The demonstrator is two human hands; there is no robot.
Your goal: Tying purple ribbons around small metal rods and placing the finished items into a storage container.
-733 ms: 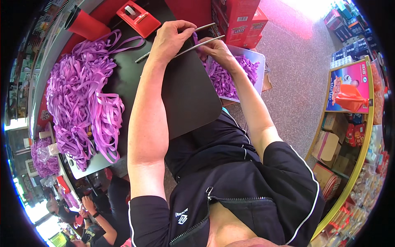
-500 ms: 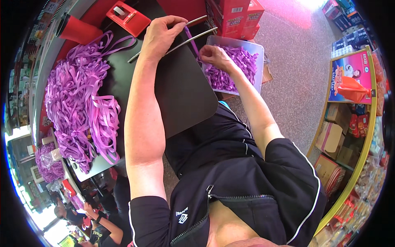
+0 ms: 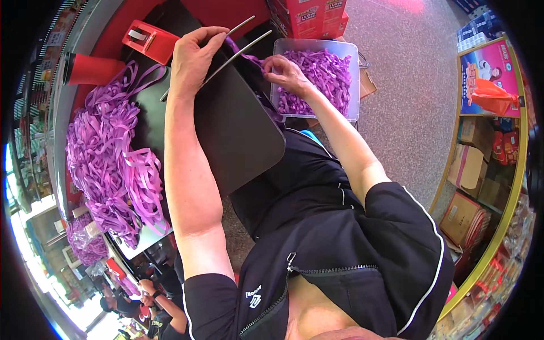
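Over the black table (image 3: 238, 130), my left hand (image 3: 192, 59) is closed, thumb and fingers pinching a purple ribbon (image 3: 245, 55) beside two thin metal rods (image 3: 243, 46). The rods pass beneath this hand and stick out past its fingers. The ribbon stretches, slightly twisted, to my right hand (image 3: 288, 75), whose fingers are pinched on its other part. That hand hovers by the near-left rim of a clear plastic bin (image 3: 354, 85) full of short purple ribbon pieces (image 3: 317, 79). Left of my left forearm lies a large heap of long purple ribbon (image 3: 107, 153).
A red tape dispenser (image 3: 150, 42) and a red cylinder (image 3: 93, 69) stand at the table's far left. Red cartons (image 3: 309, 20) are stacked beyond the bin. On the right is a shelf cabinet (image 3: 470, 153) with boxes. Another person (image 3: 164, 311) is at lower left.
The view has shifted, so the table, hands and bin appear farther left and higher. The ribbon between my hands now slants more sideways. Both hands keep their pinch.
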